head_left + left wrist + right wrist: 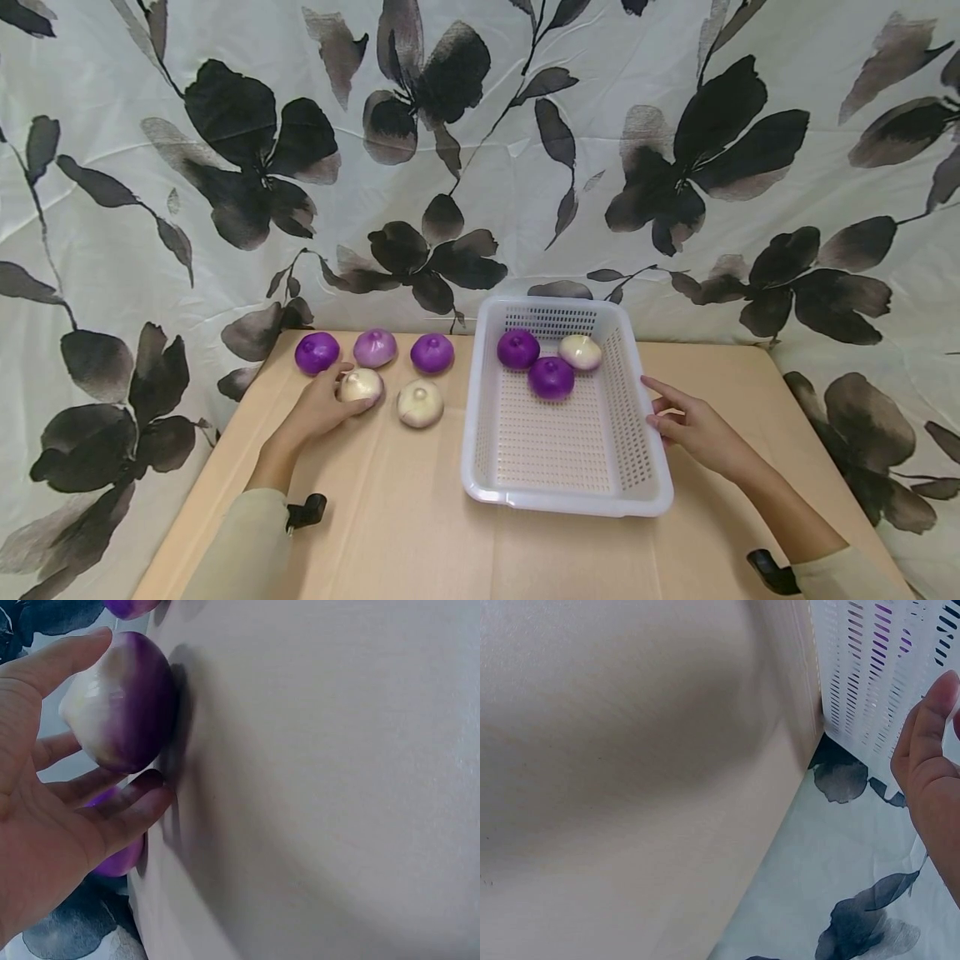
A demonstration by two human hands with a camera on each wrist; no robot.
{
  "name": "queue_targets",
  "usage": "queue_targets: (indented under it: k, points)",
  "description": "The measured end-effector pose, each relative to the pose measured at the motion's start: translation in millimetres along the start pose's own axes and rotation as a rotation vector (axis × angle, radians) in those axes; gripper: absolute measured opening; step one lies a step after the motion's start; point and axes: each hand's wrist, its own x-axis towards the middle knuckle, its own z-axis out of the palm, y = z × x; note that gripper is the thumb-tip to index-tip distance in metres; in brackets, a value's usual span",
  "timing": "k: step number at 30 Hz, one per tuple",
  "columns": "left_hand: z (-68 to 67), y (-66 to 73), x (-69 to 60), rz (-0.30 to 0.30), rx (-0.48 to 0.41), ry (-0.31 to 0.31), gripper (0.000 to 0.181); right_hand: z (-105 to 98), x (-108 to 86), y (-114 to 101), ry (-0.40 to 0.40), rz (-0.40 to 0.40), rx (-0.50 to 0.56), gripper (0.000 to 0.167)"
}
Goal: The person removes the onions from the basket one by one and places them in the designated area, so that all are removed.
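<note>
My left hand point(324, 406) has its thumb and fingers around a turnip point(362, 386) at the left of the table. In the left wrist view this turnip point(124, 705) shows a white side and a purple side, with the thumb at one edge and fingers behind and below. A second turnip point(420, 403), white side up, sits just right of it. My right hand point(697, 429) pinches the right rim of a white perforated plastic basket point(566, 496). Inside the basket's far half lie two purple-side-up turnips point(551, 378) and a white-side-up one point(580, 352).
Behind the left hand, a row of purple-side-up turnips point(317, 353) stands along the back of the wooden table point(405, 533). A floral cloth point(525, 208) hangs behind the table and shows at both sides.
</note>
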Motion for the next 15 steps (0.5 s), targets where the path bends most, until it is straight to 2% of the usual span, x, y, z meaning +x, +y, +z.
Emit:
queue_targets:
  k: [9,12,15]
  points:
    - [-5.3,5.8,-4.3,-0.004,-0.004,0.002,0.086,0,0.3,1,0.000,0.000,-0.002,0.066]
    - [-9.0,10.8,-6.3,-0.008,0.020,0.005,0.089,0,0.5,1,0.000,-0.004,-0.007,0.066]
    - [-14.6,17.2,-7.9,0.014,0.050,0.010,0.088,0,0.6,1,-0.003,-0.009,-0.012,0.065]
